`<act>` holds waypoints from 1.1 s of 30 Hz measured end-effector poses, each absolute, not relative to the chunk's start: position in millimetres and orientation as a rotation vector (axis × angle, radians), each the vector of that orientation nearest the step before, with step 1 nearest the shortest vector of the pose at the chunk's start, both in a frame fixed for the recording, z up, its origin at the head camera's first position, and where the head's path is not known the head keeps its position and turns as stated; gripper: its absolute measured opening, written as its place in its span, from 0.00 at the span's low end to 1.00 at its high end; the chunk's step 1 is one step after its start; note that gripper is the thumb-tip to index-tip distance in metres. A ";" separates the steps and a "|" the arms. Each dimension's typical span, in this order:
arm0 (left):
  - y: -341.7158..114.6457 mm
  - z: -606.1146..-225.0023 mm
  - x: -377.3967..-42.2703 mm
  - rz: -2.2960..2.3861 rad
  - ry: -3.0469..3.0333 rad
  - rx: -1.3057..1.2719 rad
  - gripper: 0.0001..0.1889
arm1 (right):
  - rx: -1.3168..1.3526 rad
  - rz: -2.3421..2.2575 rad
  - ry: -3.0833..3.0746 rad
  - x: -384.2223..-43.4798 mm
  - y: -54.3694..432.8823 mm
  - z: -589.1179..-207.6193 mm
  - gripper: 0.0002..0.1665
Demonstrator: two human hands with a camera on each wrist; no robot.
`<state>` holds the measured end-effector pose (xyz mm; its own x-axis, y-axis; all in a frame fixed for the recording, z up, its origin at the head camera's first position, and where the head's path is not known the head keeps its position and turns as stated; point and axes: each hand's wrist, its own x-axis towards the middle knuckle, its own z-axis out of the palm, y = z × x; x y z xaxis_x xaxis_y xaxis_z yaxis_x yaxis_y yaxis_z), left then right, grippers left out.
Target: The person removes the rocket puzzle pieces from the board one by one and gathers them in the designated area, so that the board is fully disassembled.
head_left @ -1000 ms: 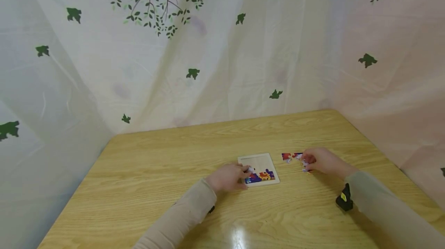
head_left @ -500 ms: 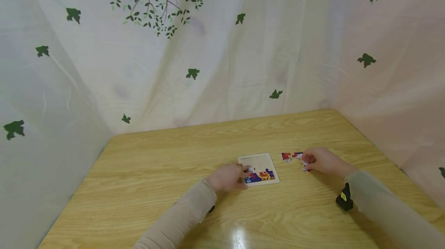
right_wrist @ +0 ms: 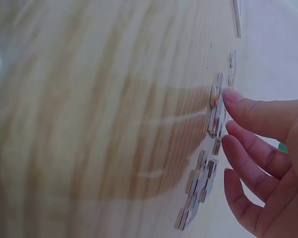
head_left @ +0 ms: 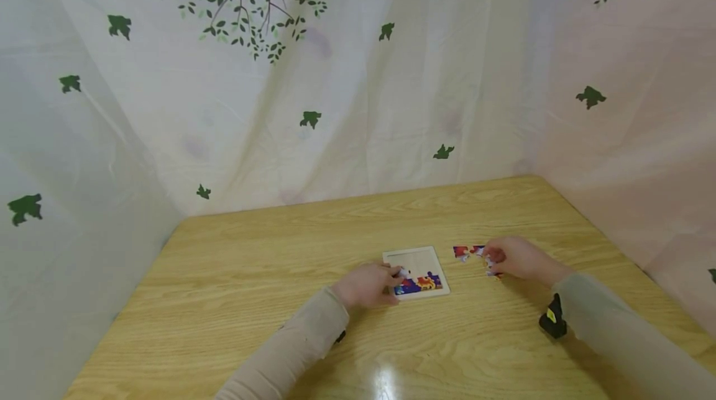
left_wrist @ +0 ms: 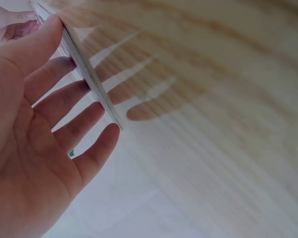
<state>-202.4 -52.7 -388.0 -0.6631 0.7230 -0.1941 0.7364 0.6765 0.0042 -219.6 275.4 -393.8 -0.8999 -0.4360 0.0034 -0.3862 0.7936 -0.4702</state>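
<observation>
My left hand (head_left: 365, 286) rests at the left edge of a square wooden puzzle tray (head_left: 421, 261), its fingers mostly straight. In the left wrist view its fingertips touch the edge of the tray (left_wrist: 92, 79). Colourful jigsaw pieces (head_left: 424, 282) fill the tray's near part; bare wood shows in the far part. To the right of the tray, my right hand (head_left: 521, 257) pinches a puzzle piece (right_wrist: 215, 110) between thumb and fingers, low over the table. Its fingers partly hide that piece in the head view. More loose pieces (head_left: 462, 253) lie beside it.
The wooden table (head_left: 268, 257) reaches back to a pale curtain (head_left: 358, 95) printed with leaves and branches. A black wrist device (head_left: 554, 319) hangs under the right sleeve, close to the tabletop.
The left hand and tray hold still. My right fingers shift slightly at the loose pieces, and the piece under them turns or slides a little.
</observation>
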 end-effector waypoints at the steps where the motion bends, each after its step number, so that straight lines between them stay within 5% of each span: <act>1: -52.8 -388.2 -202.4 -0.108 2.710 1.187 0.26 | -0.668 -0.723 2.873 -220.0 275.3 -394.2 0.11; 33: -51.8 -389.4 -202.6 -0.044 2.711 1.171 0.26 | -0.701 -0.788 2.807 -223.3 205.4 -393.5 0.12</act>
